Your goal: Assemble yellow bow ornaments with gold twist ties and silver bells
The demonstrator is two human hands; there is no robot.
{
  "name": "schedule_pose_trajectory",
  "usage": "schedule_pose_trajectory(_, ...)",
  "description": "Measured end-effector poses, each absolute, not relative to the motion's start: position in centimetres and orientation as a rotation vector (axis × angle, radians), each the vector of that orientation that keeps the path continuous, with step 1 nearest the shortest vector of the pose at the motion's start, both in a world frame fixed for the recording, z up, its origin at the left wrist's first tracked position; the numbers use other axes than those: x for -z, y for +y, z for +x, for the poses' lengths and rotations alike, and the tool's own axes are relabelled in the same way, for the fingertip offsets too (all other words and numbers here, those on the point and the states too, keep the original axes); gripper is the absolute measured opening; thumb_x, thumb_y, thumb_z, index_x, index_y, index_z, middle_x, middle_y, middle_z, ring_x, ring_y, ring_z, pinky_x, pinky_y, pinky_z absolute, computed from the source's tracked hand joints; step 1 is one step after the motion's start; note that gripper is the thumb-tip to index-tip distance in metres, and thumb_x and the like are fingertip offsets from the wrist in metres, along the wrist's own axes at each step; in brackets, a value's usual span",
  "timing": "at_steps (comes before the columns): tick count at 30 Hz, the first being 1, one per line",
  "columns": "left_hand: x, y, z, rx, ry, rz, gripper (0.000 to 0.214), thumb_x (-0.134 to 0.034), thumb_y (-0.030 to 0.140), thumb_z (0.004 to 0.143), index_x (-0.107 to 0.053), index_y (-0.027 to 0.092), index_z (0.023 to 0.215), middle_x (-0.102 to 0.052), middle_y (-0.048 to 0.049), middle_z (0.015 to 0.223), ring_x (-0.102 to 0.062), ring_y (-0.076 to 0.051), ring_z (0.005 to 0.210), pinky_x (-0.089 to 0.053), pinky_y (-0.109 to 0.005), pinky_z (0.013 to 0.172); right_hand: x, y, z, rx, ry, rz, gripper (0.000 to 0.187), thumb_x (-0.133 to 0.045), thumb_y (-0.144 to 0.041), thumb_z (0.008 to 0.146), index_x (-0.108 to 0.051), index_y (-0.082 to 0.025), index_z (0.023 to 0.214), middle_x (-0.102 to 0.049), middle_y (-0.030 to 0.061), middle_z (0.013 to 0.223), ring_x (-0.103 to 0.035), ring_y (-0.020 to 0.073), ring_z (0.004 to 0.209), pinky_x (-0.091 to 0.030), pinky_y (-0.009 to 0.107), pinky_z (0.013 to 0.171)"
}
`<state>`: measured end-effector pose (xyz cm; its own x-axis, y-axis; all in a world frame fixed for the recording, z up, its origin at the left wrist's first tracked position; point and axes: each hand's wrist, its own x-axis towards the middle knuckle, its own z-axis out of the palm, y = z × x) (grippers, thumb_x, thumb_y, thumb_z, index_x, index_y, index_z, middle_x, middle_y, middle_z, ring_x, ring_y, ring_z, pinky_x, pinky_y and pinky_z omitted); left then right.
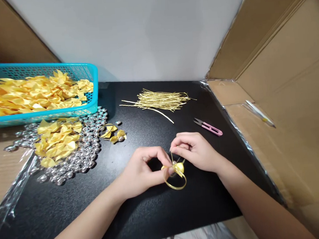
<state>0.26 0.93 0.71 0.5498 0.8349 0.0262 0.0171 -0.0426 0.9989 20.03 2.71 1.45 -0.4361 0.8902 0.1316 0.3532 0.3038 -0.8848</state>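
Near the table's front, my left hand (145,172) pinches a yellow ribbon bow (179,167) between thumb and fingertips. A gold twist tie (177,188) runs through the bow and hangs below it in a loop. Beside it, my right hand (196,149) is closed, thumb against forefinger, on a thin end of that tie standing up from the bow. A small silvery bead seems to sit at the bow's middle, partly hidden by my fingers. To the left lie two bows with gold loops (118,136), one showing a silver bead.
A turquoise basket (94,84) full of yellow bows stands at the back left. Before it, silver beads (86,154) surround a heap of bows (58,138). Gold ties (160,100) lie at the back; pink thread snips (208,126) rest on the right. Cardboard walls (289,50) flank the table.
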Motion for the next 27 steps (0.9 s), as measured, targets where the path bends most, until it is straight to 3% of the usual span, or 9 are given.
schedule_pose_trajectory(8, -0.2, 1.3, 0.4, -1.114, 0.796, 1.381, 0.016, -0.075, 0.013, 0.076, -0.065, 0.02, 0.066, -0.07, -0.0021, 0.071, -0.066, -0.019, 0.092, -0.05, -0.032, 0.088, -0.6, 2.7, 19.7, -1.129, -1.91, -1.096, 0.014, -0.06, -0.014, 0.082, -0.064, -0.017, 0.069, -0.046, -0.0043, 0.062, -0.037, 0.0089, 0.052, -0.03, 0.024, 0.051)
schedule_pose_trajectory(13, -0.4, 1.2, 0.9, -1.087, 0.729, 1.186, 0.017, -0.079, 0.012, 0.071, -0.064, 0.018, 0.064, -0.071, -0.0001, 0.067, -0.067, -0.014, 0.07, -0.053, -0.026, 0.07, -0.1, 2.7, 19.4, -1.153, -1.894, -1.112, 0.012, -0.059, -0.013, 0.082, -0.065, -0.016, 0.071, -0.046, -0.0047, 0.061, -0.039, 0.0094, 0.055, -0.032, 0.023, 0.053)
schedule_pose_trajectory(19, -0.7, 1.7, 1.2, -1.06, 1.057, 1.04, 0.017, -0.079, 0.01, 0.061, -0.063, 0.015, 0.058, -0.07, 0.0016, 0.06, -0.06, -0.008, 0.054, -0.047, -0.016, 0.054, 0.6, 2.6, 19.0, -1.159, -1.798, -1.209, 0.009, -0.063, -0.016, 0.08, -0.067, -0.016, 0.072, -0.044, -0.0053, 0.059, -0.037, 0.0087, 0.053, -0.03, 0.022, 0.051)
schedule_pose_trajectory(24, -0.8, 1.8, 1.3, -1.002, 1.162, 0.98, 0.014, -0.075, 0.013, 0.062, -0.063, 0.015, 0.058, -0.071, 0.0022, 0.057, -0.059, -0.007, 0.052, -0.045, -0.014, 0.053, 0.4, 2.8, 19.3, -1.128, -1.598, -1.24, 0.016, -0.06, -0.026, 0.085, -0.073, -0.017, 0.085, -0.061, 0.0012, 0.074, -0.053, 0.0136, 0.067, -0.041, 0.027, 0.063)
schedule_pose_trajectory(27, -0.8, 1.7, 1.4, -0.954, 1.155, 0.986, 0.014, -0.076, 0.011, 0.06, -0.063, 0.014, 0.058, -0.07, 0.0025, 0.057, -0.059, -0.006, 0.052, -0.045, -0.014, 0.053, 0.2, 2.9, 19.4, -1.229, -1.543, -1.181, 0.02, -0.059, -0.03, 0.086, -0.075, -0.018, 0.084, -0.064, 0.003, 0.079, -0.058, 0.0162, 0.076, -0.044, 0.029, 0.07)
